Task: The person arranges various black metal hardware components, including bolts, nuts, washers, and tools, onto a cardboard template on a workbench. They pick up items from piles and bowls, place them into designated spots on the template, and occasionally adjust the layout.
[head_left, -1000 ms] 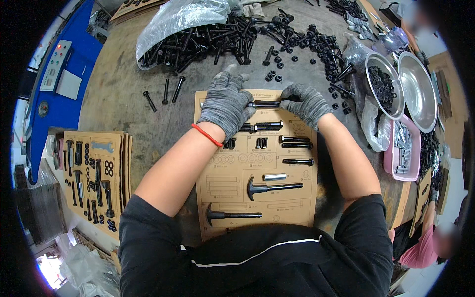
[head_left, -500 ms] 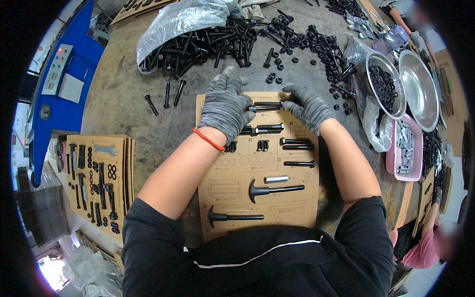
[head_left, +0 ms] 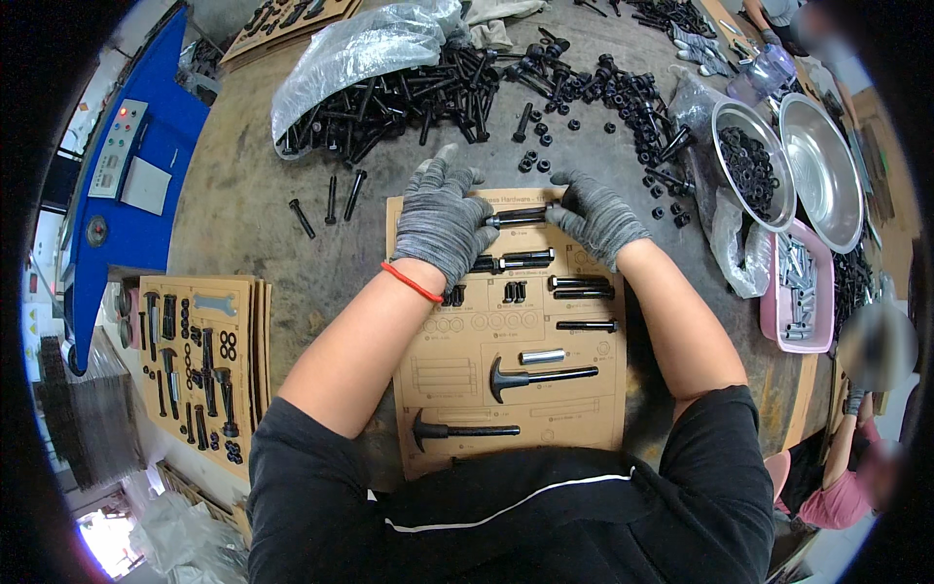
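Bolts (head_left: pixel 520 216) near a cardboard sheet's (head_left: pixel 472 346) top lie between the gloved left hand (head_left: pixel 440 222) and right hand (head_left: pixel 600 222), which are apart, their grip impossible to tell; below, more bolts (head_left: pixel 584 282) and hammer-shaped tools (head_left: pixel 545 376) are laid out, printed ring outlines (head_left: pixel 491 321) bare.

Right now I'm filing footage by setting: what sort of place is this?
Probably a hardware workshop or small factory: black bolts lie on a cardboard sheet, more are heaped on the worn table, and a blue machine with a control panel stands at left.
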Demonstrator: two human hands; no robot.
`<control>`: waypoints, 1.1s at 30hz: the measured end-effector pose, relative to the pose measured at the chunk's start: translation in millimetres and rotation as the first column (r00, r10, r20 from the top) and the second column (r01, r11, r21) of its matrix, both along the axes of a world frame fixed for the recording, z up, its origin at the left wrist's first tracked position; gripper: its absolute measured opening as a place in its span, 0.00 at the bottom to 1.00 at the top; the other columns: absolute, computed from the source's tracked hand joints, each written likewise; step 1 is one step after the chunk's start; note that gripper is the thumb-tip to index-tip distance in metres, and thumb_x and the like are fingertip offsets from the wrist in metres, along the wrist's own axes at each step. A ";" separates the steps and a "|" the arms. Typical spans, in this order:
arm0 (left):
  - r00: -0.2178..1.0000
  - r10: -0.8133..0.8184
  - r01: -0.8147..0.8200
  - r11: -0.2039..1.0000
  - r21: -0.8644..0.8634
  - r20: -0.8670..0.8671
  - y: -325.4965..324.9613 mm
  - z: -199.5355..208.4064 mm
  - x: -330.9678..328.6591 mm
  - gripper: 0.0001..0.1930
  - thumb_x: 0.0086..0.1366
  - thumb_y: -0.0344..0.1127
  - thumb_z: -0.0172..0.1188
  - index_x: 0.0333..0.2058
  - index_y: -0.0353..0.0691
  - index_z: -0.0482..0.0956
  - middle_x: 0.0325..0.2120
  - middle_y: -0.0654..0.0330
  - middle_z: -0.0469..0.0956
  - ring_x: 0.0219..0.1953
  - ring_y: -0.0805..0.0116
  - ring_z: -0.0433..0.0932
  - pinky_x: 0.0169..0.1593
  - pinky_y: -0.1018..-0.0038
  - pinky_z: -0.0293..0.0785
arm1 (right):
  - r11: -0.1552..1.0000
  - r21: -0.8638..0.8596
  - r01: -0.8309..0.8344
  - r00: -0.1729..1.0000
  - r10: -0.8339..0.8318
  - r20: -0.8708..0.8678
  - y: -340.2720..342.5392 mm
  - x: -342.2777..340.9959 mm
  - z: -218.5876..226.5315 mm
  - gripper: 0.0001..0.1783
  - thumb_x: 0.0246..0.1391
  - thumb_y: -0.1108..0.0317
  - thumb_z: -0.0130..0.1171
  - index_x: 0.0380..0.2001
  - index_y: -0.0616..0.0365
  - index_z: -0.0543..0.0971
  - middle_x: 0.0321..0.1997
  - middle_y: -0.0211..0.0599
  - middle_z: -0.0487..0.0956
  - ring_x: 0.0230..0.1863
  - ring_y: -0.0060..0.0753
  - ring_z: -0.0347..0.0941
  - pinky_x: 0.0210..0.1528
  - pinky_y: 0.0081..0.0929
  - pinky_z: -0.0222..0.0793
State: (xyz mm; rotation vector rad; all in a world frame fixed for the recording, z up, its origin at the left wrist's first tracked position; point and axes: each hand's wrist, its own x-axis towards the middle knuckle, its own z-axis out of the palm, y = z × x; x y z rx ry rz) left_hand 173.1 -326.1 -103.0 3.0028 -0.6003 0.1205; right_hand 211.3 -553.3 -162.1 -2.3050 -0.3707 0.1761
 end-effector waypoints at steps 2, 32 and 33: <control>1.000 -0.006 0.006 1.000 -0.004 0.003 -0.1 -0.3 -0.4 0.14 0.46 0.45 0.68 0.33 0.50 0.84 0.53 0.62 0.72 0.65 0.53 0.52 0.67 0.60 0.46 | 0.998 0.057 -0.017 0.996 0.021 -0.083 -0.3 -2.5 5.7 0.16 0.49 0.73 0.62 0.42 0.57 0.74 0.36 0.39 0.79 0.38 0.33 0.75 0.43 0.27 0.70; 0.969 0.178 -0.093 0.906 -0.414 0.172 67.5 -5.9 -105.3 0.31 0.46 0.34 0.65 0.52 0.37 0.69 0.52 0.49 0.67 0.61 0.43 0.57 0.64 0.51 0.50 | 0.656 -0.639 0.402 0.916 -0.291 0.277 -231.1 48.1 77.0 0.14 0.45 0.65 0.60 0.39 0.49 0.80 0.44 0.44 0.78 0.47 0.49 0.74 0.51 0.38 0.69; 0.967 0.186 -0.106 0.914 -0.391 0.173 71.6 -14.8 -110.5 0.30 0.47 0.34 0.65 0.52 0.37 0.69 0.52 0.49 0.67 0.61 0.42 0.57 0.64 0.51 0.50 | 0.675 -0.658 0.333 0.941 -0.277 0.193 -243.8 53.4 69.7 0.15 0.44 0.65 0.60 0.39 0.49 0.80 0.44 0.44 0.78 0.47 0.49 0.74 0.51 0.38 0.69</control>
